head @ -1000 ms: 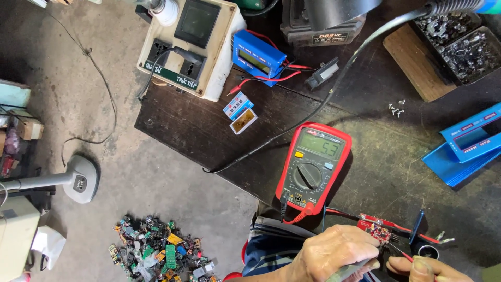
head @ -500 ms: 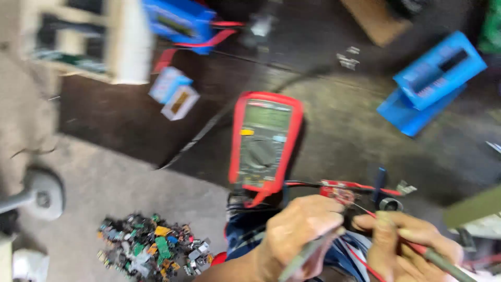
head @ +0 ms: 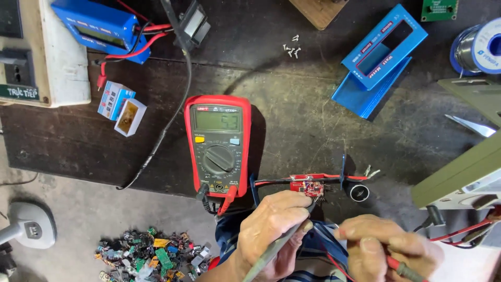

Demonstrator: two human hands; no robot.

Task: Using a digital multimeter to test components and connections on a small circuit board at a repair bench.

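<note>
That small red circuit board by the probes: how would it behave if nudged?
The red circuit board is small and thin, so probably light and quick to slide on the bench. Its attached red wire would likely tug or pivot it. Exposed parts look fragile.

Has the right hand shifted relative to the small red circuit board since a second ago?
Yes. The right hand has slid rightward, away from the red circuit board, and now sits lower right of it.

Things on the counter (head: pixel 292 115)

The meter (head: pixel 218 144) sat in the middle. The little board (head: pixel 311 188) lay just right of it, near the hands. Screws (head: pixel 291 48) lay behind; the tin case (head: pixel 378 60) lay far right.
</note>
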